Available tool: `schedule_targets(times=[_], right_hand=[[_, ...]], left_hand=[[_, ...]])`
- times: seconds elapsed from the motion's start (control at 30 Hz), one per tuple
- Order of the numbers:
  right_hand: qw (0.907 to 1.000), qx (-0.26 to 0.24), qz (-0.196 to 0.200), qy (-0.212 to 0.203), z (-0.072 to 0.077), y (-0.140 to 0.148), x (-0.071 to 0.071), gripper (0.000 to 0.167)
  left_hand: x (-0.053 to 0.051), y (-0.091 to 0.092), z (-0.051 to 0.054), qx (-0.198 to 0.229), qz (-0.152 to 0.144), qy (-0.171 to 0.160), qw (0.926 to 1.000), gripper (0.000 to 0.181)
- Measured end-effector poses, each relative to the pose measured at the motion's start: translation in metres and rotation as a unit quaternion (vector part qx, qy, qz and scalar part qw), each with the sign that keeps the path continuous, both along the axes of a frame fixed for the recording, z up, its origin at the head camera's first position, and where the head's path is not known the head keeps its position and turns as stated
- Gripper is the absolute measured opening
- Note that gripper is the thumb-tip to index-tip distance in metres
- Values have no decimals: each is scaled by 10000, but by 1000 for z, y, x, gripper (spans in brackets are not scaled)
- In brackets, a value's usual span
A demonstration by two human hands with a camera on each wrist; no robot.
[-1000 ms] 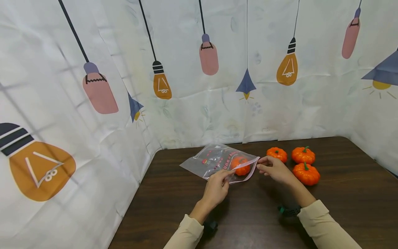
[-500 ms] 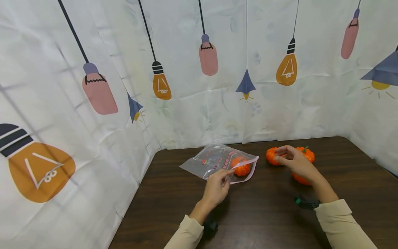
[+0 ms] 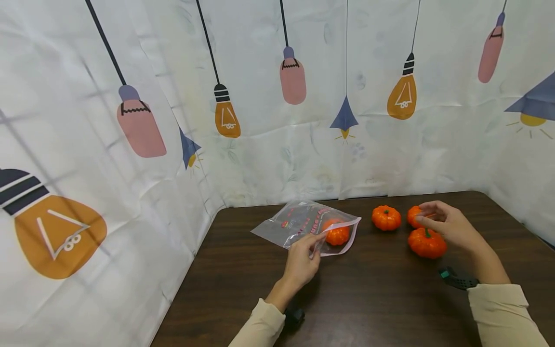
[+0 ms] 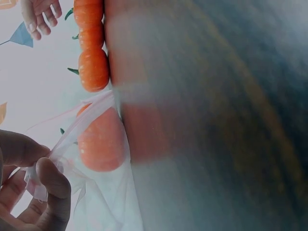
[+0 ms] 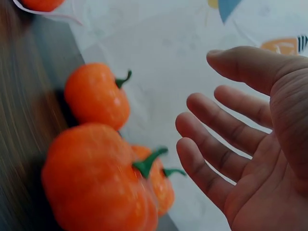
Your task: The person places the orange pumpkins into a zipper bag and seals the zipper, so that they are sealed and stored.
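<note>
My left hand point(image 3: 301, 262) pinches the edge of a clear plastic bag point(image 3: 282, 226) at its mouth; in the left wrist view finger and thumb close on the bag's edge point(image 4: 79, 126). One orange pumpkin point(image 3: 337, 235) lies inside the bag near its mouth. Held above the table, my right hand point(image 3: 453, 226) covers part of the back right pumpkin point(image 3: 413, 217) in the head view. The right wrist view shows that hand point(image 5: 240, 139) with fingers spread and holding nothing. A front pumpkin point(image 3: 427, 244) and a left pumpkin point(image 3: 386, 218) stand beside it.
The dark wooden table point(image 3: 360, 299) has its back edge against a white curtain point(image 3: 269, 164) printed with lamps. Dark straps are on both wrists, the right one point(image 3: 458, 279) with a green spot.
My right hand has left the bag's mouth and moved right, past the left pumpkin, to the back right one. My left hand has kept its grip on the bag.
</note>
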State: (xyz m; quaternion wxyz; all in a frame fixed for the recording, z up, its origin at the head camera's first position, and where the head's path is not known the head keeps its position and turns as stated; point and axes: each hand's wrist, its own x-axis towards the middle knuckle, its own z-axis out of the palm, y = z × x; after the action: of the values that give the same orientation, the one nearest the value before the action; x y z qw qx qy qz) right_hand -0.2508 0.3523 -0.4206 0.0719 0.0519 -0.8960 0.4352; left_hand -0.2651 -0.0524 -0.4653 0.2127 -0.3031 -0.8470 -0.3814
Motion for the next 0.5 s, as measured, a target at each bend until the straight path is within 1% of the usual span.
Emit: schedule_targets(times=[0.1, 0.2, 0.3, 0.37, 0.5], right_hand=[[9998, -186, -62, -84, -4, 10, 4, 55], [9995, -254, -146, -99, -7, 20, 7, 56], [9995, -183, -239, -122, -11, 28, 9, 58], [9996, -86, -201, -159, -14, 33, 9, 60], [9992, 79, -55, -385, -22, 42, 9, 62]], left_hand=[[1, 0, 0, 1, 29, 1, 10000, 51], [1, 0, 0, -13, 72, -8, 10000, 51], [1, 0, 0, -14, 108, -35, 9999, 52], [1, 0, 0, 13, 119, -52, 9999, 52], [1, 0, -1, 45, 102, -35, 9999, 53]])
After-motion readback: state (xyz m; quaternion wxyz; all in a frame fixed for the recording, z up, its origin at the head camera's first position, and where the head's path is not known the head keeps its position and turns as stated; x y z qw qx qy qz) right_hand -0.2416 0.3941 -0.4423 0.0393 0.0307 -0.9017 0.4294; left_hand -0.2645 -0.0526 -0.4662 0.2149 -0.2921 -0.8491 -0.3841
